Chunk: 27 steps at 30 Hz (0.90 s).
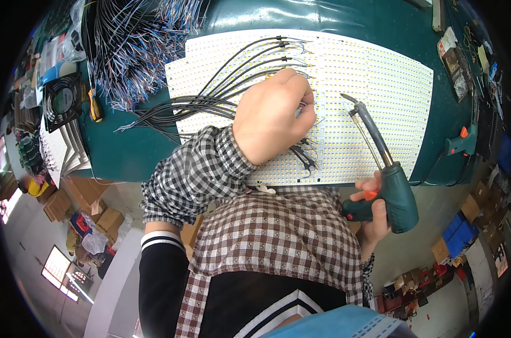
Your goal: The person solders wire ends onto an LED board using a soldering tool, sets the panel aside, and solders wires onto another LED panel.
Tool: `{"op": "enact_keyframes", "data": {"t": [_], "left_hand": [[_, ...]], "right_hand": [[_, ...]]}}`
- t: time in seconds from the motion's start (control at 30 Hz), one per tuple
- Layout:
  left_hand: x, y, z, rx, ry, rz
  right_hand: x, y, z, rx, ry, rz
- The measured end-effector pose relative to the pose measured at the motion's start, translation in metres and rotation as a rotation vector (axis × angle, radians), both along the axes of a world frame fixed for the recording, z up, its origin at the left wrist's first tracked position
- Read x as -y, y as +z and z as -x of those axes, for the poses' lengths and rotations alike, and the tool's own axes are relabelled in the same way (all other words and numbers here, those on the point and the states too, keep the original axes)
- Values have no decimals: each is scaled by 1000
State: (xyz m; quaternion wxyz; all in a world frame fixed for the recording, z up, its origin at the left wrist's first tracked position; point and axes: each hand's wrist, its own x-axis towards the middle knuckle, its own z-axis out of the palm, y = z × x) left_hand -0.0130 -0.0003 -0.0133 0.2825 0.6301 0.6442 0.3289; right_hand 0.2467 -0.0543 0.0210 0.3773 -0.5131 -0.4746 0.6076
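My left hand [275, 115] is closed in a pinch over a white LED board [374, 67]. Its fingertips are mostly hidden, and what they hold cannot be made out. Black cables [193, 110] come in from the left and pass under that hand. Several cable ends with thin stripped wires [292, 46] lie on the board beyond it, others just nearer. In my right hand [378, 217], gripped by its handle, is a green soldering gun [399, 197] with an orange trigger. Its dark tip points up and to the left, over the right part of the board, apart from my left hand.
A thick bundle of cables [134, 50] is heaped at the far left of the green table [120, 152]. Near it are a black fan [62, 101] and a yellow-handled screwdriver [94, 107]. A second green tool [463, 142] with an orange trigger rests at the right edge.
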Motion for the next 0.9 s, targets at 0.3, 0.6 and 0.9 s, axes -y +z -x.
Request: {"op": "enact_keyframes", "data": {"t": [0.3,0.6,0.9], "left_hand": [[-3,2,1,-5,15,-2],[-4,1,2,-4,23,2],[-4,0,2,-9,25,-7]], "right_hand": [[4,11,4,79,103,99],[2,11,12,113,99,137],[2,10,13,146,105,167]]}}
